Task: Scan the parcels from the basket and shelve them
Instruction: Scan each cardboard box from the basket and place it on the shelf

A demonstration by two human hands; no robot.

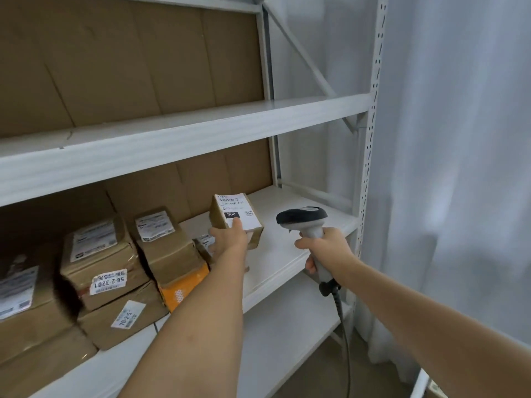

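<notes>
Bare forearms run from the near edge up to both grips, ours stretched forward over the shelf front. Nearest to us, the right hand [323, 248] wraps its fingers round the handle of the scanner [304, 222], cord trailing down beneath the fist; the scanner head rises above the grip and tips toward the left, toward the parcel. Just beyond and left of that grip, the left hand [230, 239] holds the small cardboard parcel [235, 218] from below and behind, thumb pressed on its label. The parcel sits above that grip, tilted, labelled face turned up and toward us; whether its far edge already touches the white shelf board [287, 248] we cannot tell. The bare stretch of board lies right of and beyond the left grip, so we judge the left hand the one to set it down. The scanner's window seems to face the label across a short gap. Left of the grip, stacked brown parcels [100, 254] fill the board; behind them, the cardboard backing [201, 179].
</notes>
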